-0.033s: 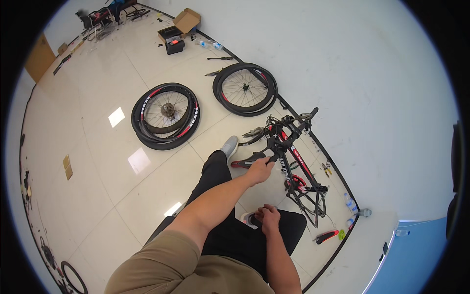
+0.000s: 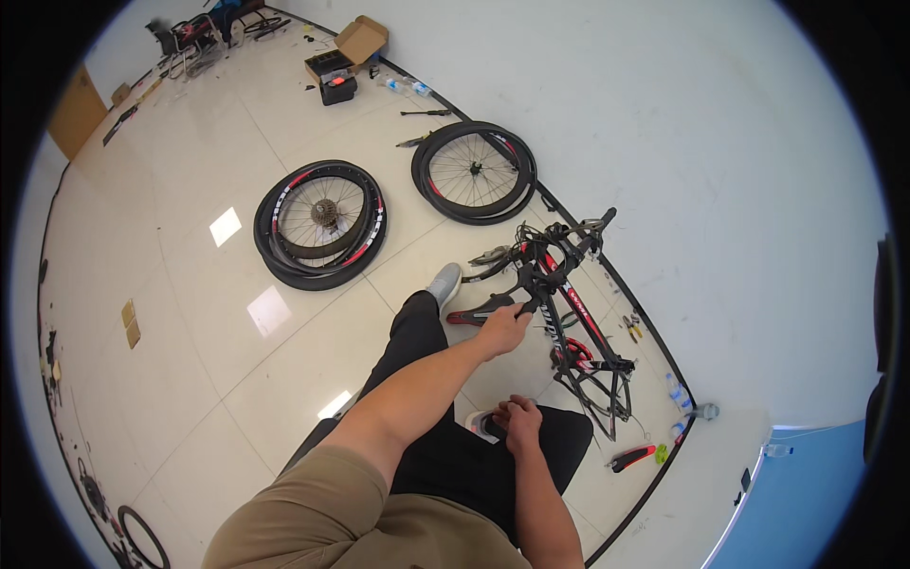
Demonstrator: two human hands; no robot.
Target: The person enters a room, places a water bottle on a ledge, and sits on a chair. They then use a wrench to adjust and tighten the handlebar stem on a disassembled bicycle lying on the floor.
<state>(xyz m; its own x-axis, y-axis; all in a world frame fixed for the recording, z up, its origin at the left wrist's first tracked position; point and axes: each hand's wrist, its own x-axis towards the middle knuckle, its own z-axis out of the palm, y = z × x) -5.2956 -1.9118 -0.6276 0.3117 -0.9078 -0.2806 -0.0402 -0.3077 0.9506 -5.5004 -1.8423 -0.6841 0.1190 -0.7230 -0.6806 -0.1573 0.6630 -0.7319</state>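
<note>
Tiled floor (image 2: 190, 322); left hand (image 2: 503, 332) outstretched, gripping bicycle (image 2: 582, 315); right hand (image 2: 518, 424) curled.

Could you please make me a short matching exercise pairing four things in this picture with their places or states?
Column one:
1. Left hand
2. Right hand
3. Wheel with sprockets
4. Cardboard box

Column two:
A. Lying left of the other wheel
B. Open, near the base of the wall
C. Over the bent right leg
D. Reaching to the black-and-red bicycle frame

Pairs: 1-D, 2-C, 3-A, 4-B.
</note>
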